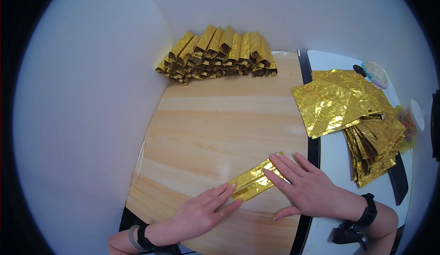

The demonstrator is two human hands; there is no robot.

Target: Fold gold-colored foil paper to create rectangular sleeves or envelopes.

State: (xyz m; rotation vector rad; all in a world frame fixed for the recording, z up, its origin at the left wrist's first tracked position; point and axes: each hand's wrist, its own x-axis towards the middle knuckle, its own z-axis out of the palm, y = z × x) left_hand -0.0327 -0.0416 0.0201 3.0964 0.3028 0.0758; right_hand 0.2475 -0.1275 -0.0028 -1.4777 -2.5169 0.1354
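Note:
A gold foil paper sheet, folded into a long flat strip with a seam along its middle, lies slanted on the wooden board. My left hand grips its lower left end, with fingertips at the upper corner and a finger at the lower corner. Across the upper right end my right hand lies flat, fingers spread, covering that part. Its thumb points off to the left over the board.
Folded gold paper tubes are stacked at the board's far edge, against the wall. To the right, flat gold sheets lie in a loose, fanned pile on a white surface. Beyond are a woven oval item and a lidded tub.

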